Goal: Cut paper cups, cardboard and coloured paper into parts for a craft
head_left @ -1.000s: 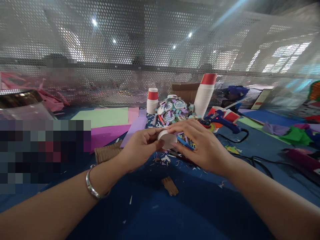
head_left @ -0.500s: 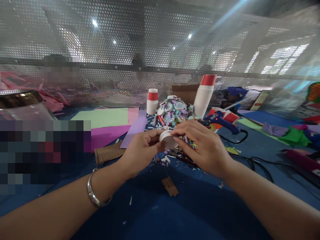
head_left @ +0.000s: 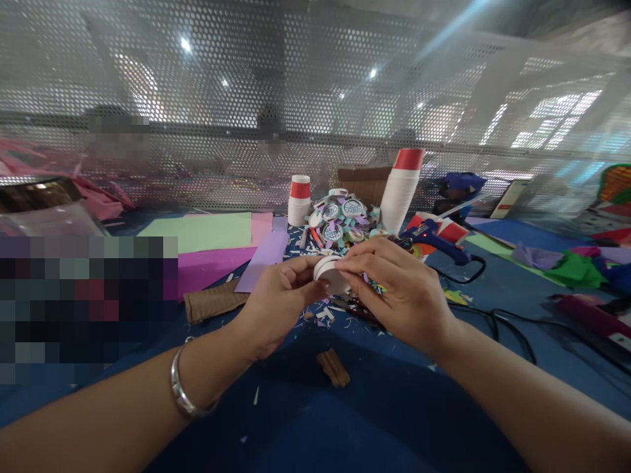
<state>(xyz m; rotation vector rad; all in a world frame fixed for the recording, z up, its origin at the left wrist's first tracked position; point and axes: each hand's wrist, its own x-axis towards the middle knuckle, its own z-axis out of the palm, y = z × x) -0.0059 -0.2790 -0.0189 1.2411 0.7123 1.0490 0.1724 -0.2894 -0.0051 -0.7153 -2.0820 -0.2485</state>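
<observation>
Between my two hands is a shallow round white piece (head_left: 335, 279), which looks like the cut-off bottom of a paper cup. My left hand (head_left: 280, 295) pinches its left edge between thumb and fingers. From the right, my right hand (head_left: 399, 289) closes its fingertips on the upper right rim, hiding part of it. Just behind is a pile of round paper pieces (head_left: 340, 217) with printed blue patterns and coloured tabs. Paper scraps (head_left: 323, 315) and a dark tool (head_left: 362, 310), partly covered by my right hand, lie below the piece.
A short cup stack (head_left: 299, 203) and a tall leaning one (head_left: 401, 194) flank the pile. At right are a blue glue gun (head_left: 434, 240) and black cable (head_left: 507, 318). Coloured sheets (head_left: 211, 231) and corrugated cardboard (head_left: 214, 303) lie left; a cardboard scrap (head_left: 334, 366) lies in front.
Both hands keep their grip on the round white piece, with hardly any movement. The whole view has shifted very slightly.
</observation>
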